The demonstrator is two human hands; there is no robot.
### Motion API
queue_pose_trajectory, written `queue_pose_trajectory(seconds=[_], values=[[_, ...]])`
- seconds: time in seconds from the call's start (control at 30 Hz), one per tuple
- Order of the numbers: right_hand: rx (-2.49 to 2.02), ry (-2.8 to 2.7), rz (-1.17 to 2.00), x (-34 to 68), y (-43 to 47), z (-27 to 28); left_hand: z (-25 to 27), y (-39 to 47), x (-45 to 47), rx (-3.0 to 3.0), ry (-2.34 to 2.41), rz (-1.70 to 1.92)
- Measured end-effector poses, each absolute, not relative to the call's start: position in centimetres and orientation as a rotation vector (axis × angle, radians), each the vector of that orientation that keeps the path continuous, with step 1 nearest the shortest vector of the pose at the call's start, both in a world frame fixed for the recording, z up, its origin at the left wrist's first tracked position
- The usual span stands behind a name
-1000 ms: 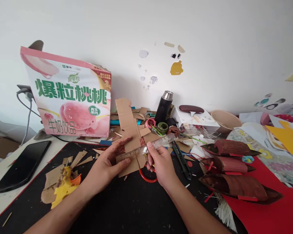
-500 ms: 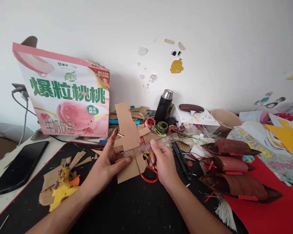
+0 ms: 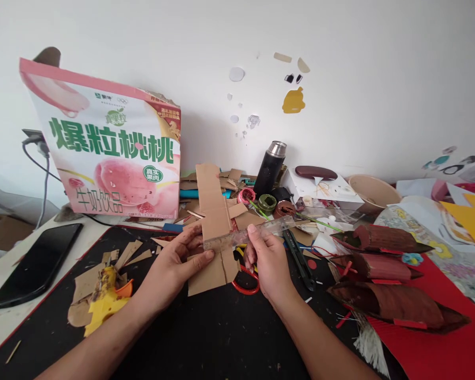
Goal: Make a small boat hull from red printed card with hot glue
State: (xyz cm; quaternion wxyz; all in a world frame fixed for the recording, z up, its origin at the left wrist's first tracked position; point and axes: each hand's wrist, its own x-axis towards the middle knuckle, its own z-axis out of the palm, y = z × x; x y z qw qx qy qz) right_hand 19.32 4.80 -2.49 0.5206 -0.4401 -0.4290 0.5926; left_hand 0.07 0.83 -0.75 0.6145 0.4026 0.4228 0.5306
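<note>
My left hand [image 3: 178,264] is closed on a piece of brown cardboard [image 3: 212,203], thumb in front and fingers partly hidden behind it. The cardboard has a long upright strip and a wider lower part with a slit or crease. Across it lies a clear plastic ruler [image 3: 241,237], slightly tilted up to the right. My right hand [image 3: 269,261] pinches the ruler between thumb and fingers, right of the cardboard. Just below, red-handled scissors [image 3: 246,289] rest on the black mat [image 3: 221,343], partly covered. A dark green utility knife [image 3: 300,261] lies right of my right hand.
A large pink drink carton [image 3: 114,153] stands at the back left, near a black phone [image 3: 37,264]. A yellow glue gun [image 3: 106,303] lies among cardboard scraps. Behind are a black thermos [image 3: 269,171] and small paint pots [image 3: 267,204]. Brown boat models [image 3: 399,303] occupy the right.
My left fingers, stretched upward before, have curled in behind the cardboard. The ruler stays across the cardboard in my right hand. The whole view has shifted slightly.
</note>
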Motion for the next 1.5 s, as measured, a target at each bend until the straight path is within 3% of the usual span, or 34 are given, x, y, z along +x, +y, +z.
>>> queue_pose_trajectory(seconds=[1.5], values=[[-1.103,-1.063,1.482,18.73,4.47,-2.55,-1.05,1.04,0.30,0.977,1.044,1.261]])
